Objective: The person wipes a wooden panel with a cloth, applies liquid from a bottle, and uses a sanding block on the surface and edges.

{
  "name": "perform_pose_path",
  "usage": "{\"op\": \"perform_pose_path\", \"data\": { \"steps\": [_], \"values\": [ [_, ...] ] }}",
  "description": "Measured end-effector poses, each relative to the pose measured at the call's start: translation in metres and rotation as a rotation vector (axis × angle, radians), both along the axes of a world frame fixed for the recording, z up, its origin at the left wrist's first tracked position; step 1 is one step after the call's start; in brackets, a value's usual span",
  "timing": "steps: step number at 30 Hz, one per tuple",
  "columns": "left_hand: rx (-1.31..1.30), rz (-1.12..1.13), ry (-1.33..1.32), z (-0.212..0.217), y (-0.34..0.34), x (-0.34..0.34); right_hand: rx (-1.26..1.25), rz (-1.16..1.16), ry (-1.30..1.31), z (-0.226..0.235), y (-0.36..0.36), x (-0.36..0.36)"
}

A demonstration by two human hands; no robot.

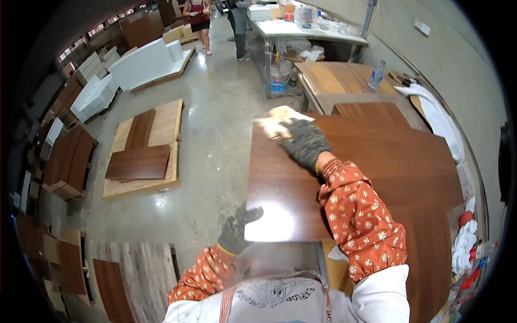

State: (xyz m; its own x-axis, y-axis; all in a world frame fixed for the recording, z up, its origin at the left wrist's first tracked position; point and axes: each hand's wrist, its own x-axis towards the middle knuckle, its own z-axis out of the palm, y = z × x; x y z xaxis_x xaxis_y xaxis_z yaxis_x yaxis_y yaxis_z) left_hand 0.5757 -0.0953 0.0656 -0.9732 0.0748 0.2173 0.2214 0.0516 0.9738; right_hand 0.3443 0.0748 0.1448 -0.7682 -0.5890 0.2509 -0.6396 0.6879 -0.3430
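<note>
A glossy dark brown wooden board (377, 148) lies flat in front of me on top of other brown boards. My right hand (306, 142), in a dark grey knit glove, presses a crumpled cream cloth (280, 119) on the board's far left corner. The cloth looks slightly smeared by motion. At the near left corner, my left hand (234, 229) in a matching glove grips the board's edge. Its thumb rests on the top face, and the other fingers are partly hidden. Orange flower-patterned sleeves cover both my forearms.
Beyond the board stands a wooden-topped table (344, 78) with a plastic bottle (376, 75). A pallet (173, 167) with brown panels sits on the floor to the left. White rags (464, 245) lie at the right edge. Two people stand at the far end of the aisle.
</note>
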Motion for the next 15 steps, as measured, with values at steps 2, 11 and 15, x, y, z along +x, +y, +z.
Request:
{"op": "perform_pose_path", "data": {
  "steps": [2, 11, 15],
  "values": [
    [0.317, -0.033, -0.255, 0.028, 0.016, -0.006, 0.068, -0.258, -0.058, -0.002, 0.013, -0.04],
    [0.678, -0.112, -0.574, 0.018, -0.007, -0.026, 0.036, -0.178, 0.258, -0.016, 0.042, 0.012],
    [0.03, 0.138, -0.257, 0.011, -0.02, -0.049, 0.128, -0.241, 0.328, -0.022, 0.129, 0.07]
  ]
}}
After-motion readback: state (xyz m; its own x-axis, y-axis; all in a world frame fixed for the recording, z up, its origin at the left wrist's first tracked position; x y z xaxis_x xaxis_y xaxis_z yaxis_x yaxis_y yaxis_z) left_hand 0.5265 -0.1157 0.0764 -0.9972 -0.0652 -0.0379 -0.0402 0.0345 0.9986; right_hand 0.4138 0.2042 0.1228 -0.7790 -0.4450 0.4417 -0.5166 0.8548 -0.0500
